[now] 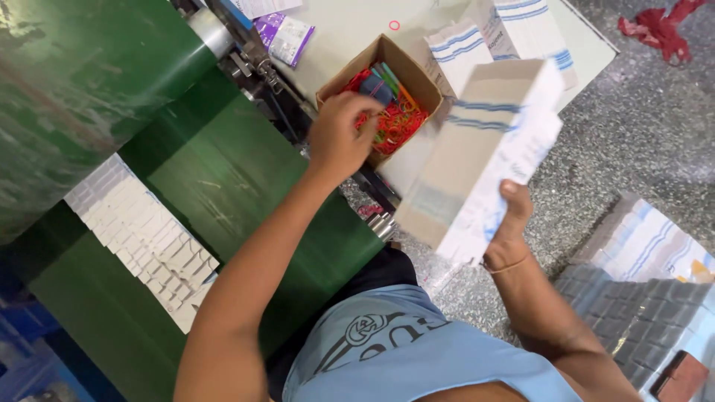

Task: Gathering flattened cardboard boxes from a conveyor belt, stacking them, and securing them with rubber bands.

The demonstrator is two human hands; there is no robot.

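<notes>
My right hand (511,223) grips the lower end of a thick stack of flat white cartons with blue stripes (484,149), held tilted above the floor. My left hand (339,134) reaches into a small open cardboard box (417,74) full of red, orange and green rubber bands (398,123), fingers curled at the bands. Whether it has pinched a band I cannot tell. A dark blue object (376,89) lies among the bands.
A green conveyor belt (223,179) runs at left, carrying an overlapping row of white flat cartons (145,234). More striped carton stacks (521,22) lie on a white board behind. Another bundle (640,268) lies at right on the speckled floor. Red scrap (659,30) lies far right.
</notes>
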